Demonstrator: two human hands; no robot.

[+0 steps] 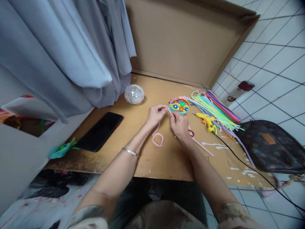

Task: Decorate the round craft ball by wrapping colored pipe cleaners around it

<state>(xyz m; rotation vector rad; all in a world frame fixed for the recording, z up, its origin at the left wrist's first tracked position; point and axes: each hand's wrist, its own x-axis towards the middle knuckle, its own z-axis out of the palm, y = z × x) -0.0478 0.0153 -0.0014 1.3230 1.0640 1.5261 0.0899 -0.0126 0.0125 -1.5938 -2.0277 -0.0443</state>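
My left hand (pixel 157 114) and my right hand (pixel 179 124) meet over the wooden table, fingers pinched on a thin pink pipe cleaner (pixel 169 109). One pink length hangs below my left fingers, and another pink strip (pixel 202 147) reaches out to the right from beneath my right hand. Just beyond my right hand lies a round, colourful decorated piece (pixel 179 105) with blue, yellow, green and orange parts. A pink loop (pixel 158 140) rests on the table between my forearms. Close to my right wrist, a dark red ring (pixel 191 133) is partly hidden.
A yellow glue gun (pixel 206 121) with a black cord and a bundle of pipe cleaners (pixel 214 108) lie right. A clear ball (pixel 134 94) is back left, a black phone (pixel 100 132) left, a brown bag (pixel 274 149) far right. Cardboard (pixel 186 41) stands behind.
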